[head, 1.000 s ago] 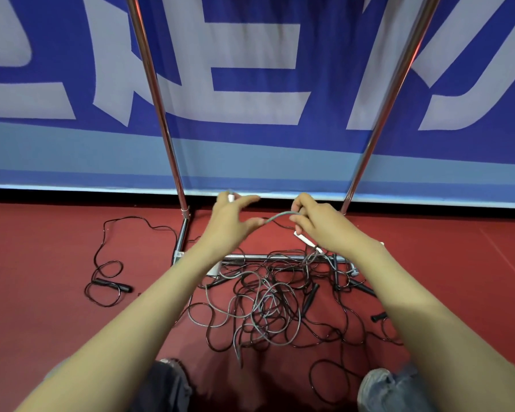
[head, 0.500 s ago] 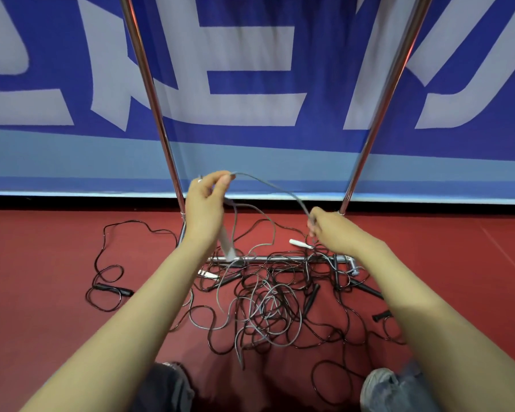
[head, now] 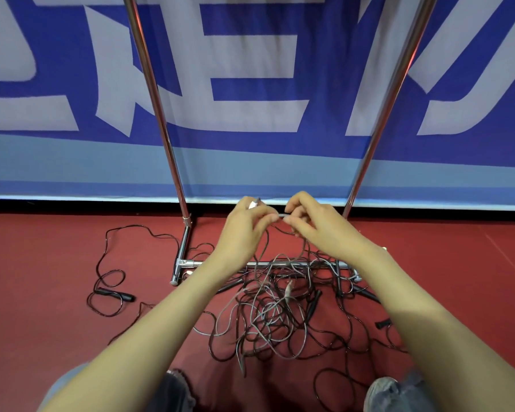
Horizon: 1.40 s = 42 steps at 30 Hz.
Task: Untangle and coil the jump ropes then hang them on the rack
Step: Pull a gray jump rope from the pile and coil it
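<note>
Barely begun: left hand [head: 244, 230] & right hand [head: 318, 224] each pinch one grey rope [head: 281, 215], fingers curled, above tangled pile [head: 280, 316] on floor [head: 42, 263] at rack [head: 160, 114] base; none coiled, none hung.

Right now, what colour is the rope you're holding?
The held rope is grey, clearest in the head view.
</note>
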{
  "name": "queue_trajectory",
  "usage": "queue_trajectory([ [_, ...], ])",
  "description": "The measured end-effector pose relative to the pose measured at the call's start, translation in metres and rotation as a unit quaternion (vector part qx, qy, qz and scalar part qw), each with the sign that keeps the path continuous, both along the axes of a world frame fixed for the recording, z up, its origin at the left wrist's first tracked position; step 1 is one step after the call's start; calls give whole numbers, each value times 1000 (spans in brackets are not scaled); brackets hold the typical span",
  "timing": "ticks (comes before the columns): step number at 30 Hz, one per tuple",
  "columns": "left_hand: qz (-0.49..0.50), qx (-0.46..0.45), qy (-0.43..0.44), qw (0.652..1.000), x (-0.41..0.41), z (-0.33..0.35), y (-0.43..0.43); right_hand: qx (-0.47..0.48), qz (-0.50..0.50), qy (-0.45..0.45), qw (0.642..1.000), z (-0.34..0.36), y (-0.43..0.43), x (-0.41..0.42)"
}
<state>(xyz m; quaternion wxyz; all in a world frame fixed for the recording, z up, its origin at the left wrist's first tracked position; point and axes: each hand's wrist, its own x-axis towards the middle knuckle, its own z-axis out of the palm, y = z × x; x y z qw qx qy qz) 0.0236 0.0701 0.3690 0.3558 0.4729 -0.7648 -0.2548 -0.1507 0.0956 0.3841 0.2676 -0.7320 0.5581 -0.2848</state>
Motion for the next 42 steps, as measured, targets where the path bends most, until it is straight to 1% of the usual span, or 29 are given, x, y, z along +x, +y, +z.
queue_trajectory([
  [2,29,-23,73,997,-1,9,1,40,4,14,999,-5,-2,-2],
  [5,76,-17,195,978,1,24,1,124,9,119,985,-18,-5,-10],
  [7,114,-8,240,964,7,27,-4,184,5,171,968,-26,-7,-17],
  [8,135,-5,242,961,12,26,-8,202,-6,183,962,-29,-8,-21],
  [9,153,-2,225,962,17,24,-13,207,-21,186,960,-30,-10,-25],
  [10,167,7,181,969,23,20,-18,202,-39,178,962,-30,-11,-28],
  [12,172,54,21,983,31,7,-27,167,-68,139,974,-26,-12,-29],
  [13,159,90,-62,981,33,0,-28,139,-72,129,979,-22,-11,-27],
  [14,140,125,-121,975,33,-5,-27,108,-68,133,983,-19,-11,-24],
  [15,121,151,-146,970,31,-7,-24,80,-58,149,984,-15,-10,-20],
  [17,87,163,-139,973,25,-5,-18,48,-32,190,980,-11,-10,-14],
  [19,37,143,-146,978,20,0,-14,43,-17,216,975,-12,-10,-11],
  [20,5,128,-151,980,18,2,-12,44,-13,215,976,-12,-9,-10],
  [22,-44,96,-141,984,14,4,-7,38,-3,190,981,-10,-9,-9],
  [25,-44,39,-98,993,11,2,-6,25,-4,127,992,-2,-5,-7],
  [27,-60,26,-102,993,11,-1,-8,14,-7,86,996,2,-2,-7],
  [29,-74,17,-111,991,12,-4,-10,11,1,65,998,5,1,-8],
  [31,-59,9,-63,996,9,-1,-11,29,8,47,998,5,1,-9],
  [33,-30,18,22,999,4,6,-12,54,13,31,998,2,-1,-10],
  [35,7,49,119,992,0,16,-13,78,15,35,996,-4,-5,-12],
  [37,44,76,202,975,0,22,-17,103,7,60,993,-11,-10,-15],
  [39,76,82,226,968,2,23,-20,122,-7,92,988,-16,-13,-18],
  [42,112,89,219,965,5,20,-23,133,-32,111,984,-21,-14,-22],
])
